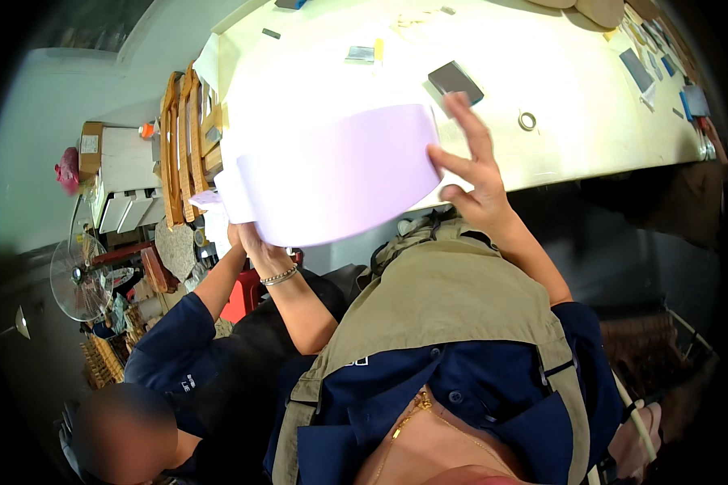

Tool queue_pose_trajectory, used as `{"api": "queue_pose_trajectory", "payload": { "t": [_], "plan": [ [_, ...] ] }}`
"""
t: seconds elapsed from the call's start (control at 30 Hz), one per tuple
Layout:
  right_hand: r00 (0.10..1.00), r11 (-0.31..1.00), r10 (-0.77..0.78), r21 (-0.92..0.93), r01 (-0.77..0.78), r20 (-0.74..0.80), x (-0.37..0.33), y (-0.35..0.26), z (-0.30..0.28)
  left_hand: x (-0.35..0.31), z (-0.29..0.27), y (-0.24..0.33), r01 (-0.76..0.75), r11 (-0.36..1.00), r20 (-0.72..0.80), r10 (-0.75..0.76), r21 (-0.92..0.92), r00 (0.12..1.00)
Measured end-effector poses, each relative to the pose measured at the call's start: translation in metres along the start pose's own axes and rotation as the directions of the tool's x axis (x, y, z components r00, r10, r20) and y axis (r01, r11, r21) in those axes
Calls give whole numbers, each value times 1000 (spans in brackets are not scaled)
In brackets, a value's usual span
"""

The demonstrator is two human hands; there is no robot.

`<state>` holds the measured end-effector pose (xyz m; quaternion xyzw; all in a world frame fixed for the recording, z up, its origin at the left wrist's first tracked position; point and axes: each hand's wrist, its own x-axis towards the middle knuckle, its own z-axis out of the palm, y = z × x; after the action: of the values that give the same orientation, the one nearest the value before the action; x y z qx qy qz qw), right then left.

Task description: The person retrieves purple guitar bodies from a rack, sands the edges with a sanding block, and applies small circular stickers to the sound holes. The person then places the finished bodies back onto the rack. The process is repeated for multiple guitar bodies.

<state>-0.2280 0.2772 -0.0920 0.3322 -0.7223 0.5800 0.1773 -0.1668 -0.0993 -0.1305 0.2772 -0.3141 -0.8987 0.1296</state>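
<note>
A smooth, curved lilac panel (340, 174) is held up in front of me at the table's near edge, with a white strip (233, 192) at its left end. My left hand (259, 245), above a wrist with a bracelet, grips the panel's lower left corner; its fingers are mostly hidden behind the panel. Spread fingers show on my right hand (479, 174), one fingertip touching the panel's right edge. A co-worker's hand (234, 235) is close beside my left hand, partly hidden, and I cannot tell whether it touches the panel.
On the pale table (558, 73) lie a dark rectangular block (455, 82), a tape roll (527, 121) and a small grey piece (360, 55). A co-worker (178, 347) is close on my left. Wooden frames (184, 145) and a fan (79, 275) stand farther left.
</note>
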Motion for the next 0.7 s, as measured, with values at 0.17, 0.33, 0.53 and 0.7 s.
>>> {"api": "queue_pose_trajectory", "payload": {
  "t": [0.17,0.33,0.53,0.7],
  "plan": [
    [944,793,328,529,-302,46,-37,32,5,-11,-6,1,-114,991,195,99,67,976],
    [732,500,658,625,-600,177,-79,58,33,-2,38,-13,-162,973,-81,177,167,981],
    [538,341,800,535,-773,267,-87,68,36,-30,75,-33,-463,867,37,464,183,885],
    [684,564,716,464,-683,138,-61,50,23,-36,76,-30,-446,817,165,414,366,895]
  ]
}}
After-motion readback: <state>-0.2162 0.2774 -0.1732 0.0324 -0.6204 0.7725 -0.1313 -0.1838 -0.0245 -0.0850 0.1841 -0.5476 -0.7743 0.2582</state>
